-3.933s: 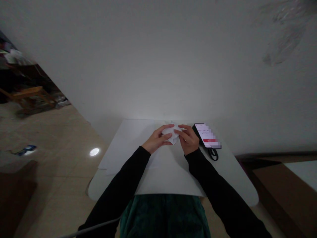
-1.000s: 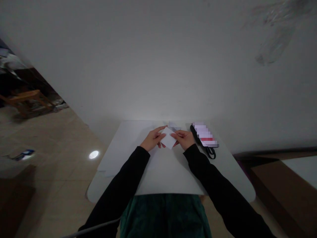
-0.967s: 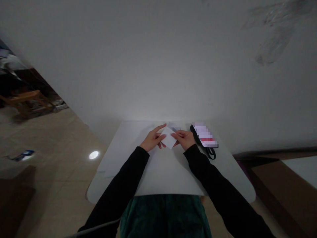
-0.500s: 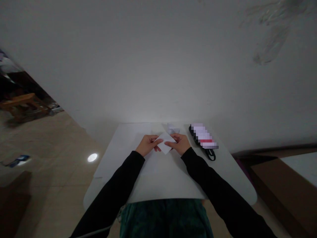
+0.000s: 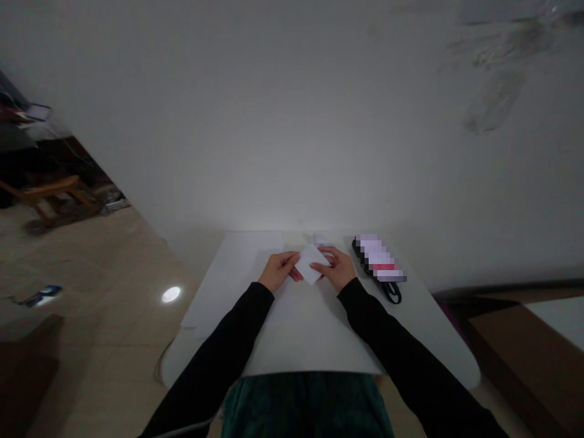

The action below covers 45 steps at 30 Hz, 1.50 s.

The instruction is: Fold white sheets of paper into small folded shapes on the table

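Between my hands is a small folded piece of white paper (image 5: 310,267), held as a diamond with one corner toward me. My left hand (image 5: 279,270) pinches its left corner between thumb and fingers. On the other side my right hand (image 5: 338,267) grips the right part, its thumb lying on the paper's face and its fingers partly behind. A small white folded paper piece (image 5: 322,239) lies just beyond, near the wall, partly hidden by my right hand. Flat white sheets (image 5: 232,274) rest on the table to the left of my hands.
The white table (image 5: 314,347) stands against a grey-white wall (image 5: 292,121). A phone (image 5: 381,258) with a black strap lies to the right. A cardboard box (image 5: 524,340) is at the lower right. A wooden stool (image 5: 55,185) stands on the tiled floor at the left.
Earlier my hands were around a bulkier white paper piece. Since then they have held the flat diamond, with the other piece behind it. My left thumb has slid outward to the diamond's left corner.
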Tool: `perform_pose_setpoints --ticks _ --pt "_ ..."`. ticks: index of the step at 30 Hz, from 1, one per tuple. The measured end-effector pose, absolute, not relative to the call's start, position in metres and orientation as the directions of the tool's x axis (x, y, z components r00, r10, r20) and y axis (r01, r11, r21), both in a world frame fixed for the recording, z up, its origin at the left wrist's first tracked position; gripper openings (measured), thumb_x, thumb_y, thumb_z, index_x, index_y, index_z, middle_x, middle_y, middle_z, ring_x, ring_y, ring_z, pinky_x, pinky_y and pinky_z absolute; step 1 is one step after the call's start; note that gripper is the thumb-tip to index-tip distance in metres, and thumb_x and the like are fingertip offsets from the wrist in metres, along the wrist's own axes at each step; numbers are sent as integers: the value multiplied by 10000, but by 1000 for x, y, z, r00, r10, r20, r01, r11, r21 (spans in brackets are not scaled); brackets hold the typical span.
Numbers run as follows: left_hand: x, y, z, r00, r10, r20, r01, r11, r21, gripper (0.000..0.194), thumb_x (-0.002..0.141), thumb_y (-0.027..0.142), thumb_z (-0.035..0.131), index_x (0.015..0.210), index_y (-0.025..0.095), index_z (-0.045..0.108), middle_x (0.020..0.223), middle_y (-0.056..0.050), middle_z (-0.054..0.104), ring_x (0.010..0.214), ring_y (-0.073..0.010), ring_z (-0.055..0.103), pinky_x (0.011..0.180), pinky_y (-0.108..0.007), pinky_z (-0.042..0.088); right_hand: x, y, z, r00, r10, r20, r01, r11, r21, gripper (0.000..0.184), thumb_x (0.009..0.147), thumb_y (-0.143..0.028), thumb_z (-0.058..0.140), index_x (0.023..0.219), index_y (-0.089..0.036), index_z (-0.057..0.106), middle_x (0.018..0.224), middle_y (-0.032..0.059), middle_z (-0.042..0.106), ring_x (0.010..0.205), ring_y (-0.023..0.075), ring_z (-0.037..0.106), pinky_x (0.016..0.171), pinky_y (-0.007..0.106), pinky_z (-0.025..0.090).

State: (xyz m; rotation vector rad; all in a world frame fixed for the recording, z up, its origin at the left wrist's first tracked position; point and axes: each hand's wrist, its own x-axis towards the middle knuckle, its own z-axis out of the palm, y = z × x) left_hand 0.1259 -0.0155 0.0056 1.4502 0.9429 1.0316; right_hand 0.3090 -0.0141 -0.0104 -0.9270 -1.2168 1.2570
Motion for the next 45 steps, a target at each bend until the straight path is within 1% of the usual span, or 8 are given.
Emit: perform_pose_setpoints --ticks 3,6,8,18,26,29,35,45 --pt "126 -19 11 358 923 139 -30 -138 990 624 831 490 598 1306 109 460 611 -13 655 522 -145 648 502 -235 521 312 -15 -6 -113 955 274 -126 260 -958 602 640 -356 782 1185 -240 553 793 18 696 595 166 641 485 288 542" --pt "123 -21 18 382 916 123 -28 -122 992 594 823 464 615 1275 117 445 591 -10 655 504 -152 650 500 -235 515 318 -13 -5 -151 897 415 -75 408 -910 280 664 -353 774 894 -225 681 931 47 682 863 195 658 722 328 568" --pt "120 -21 21 357 927 114 -17 -115 993 576 816 464 621 1245 125 441 570 -5 652 484 -156 648 486 -229 505 323 -9 -6 -257 871 418 -115 402 -908 259 599 -330 822 797 -212 704 981 55 678 953 209 645 792 344 560" --pt "113 -19 22 354 926 131 60 -162 985 432 833 426 599 1088 79 603 563 -30 635 506 -147 653 449 -191 449 335 2 -16 -406 859 312 -235 231 -944 504 422 -174 889 900 -248 747 1093 44 665 962 200 666 800 323 592" --pt "118 -20 16 403 899 170 46 -205 978 482 666 315 782 1104 154 663 1157 -107 617 806 -141 630 572 -226 545 336 1 -14 -431 835 341 -218 271 -938 486 437 -168 885 897 -244 748 1056 42 671 986 205 665 836 315 585" --pt "119 -20 15 384 913 134 17 -152 988 511 650 286 798 1120 151 649 1071 -93 653 796 -132 632 632 -238 550 335 0 -13 -467 828 311 -259 209 -943 556 407 -130 888 929 -248 737 1043 28 682 960 203 683 837 318 590" --pt "120 -17 10 344 927 147 11 -160 987 396 646 305 801 976 120 684 917 -73 708 740 -126 648 719 -256 526 333 -1 -12 -434 864 253 -200 182 -963 425 449 -185 882 848 -190 736 921 32 724 809 184 713 787 310 608" --pt "122 -22 16 355 925 131 13 -145 989 544 670 328 784 1154 140 624 1050 -95 691 873 -163 657 830 -324 530 330 -6 -5 -354 887 296 -113 273 -955 334 541 -292 851 842 -204 737 917 40 734 795 171 694 708 280 592"
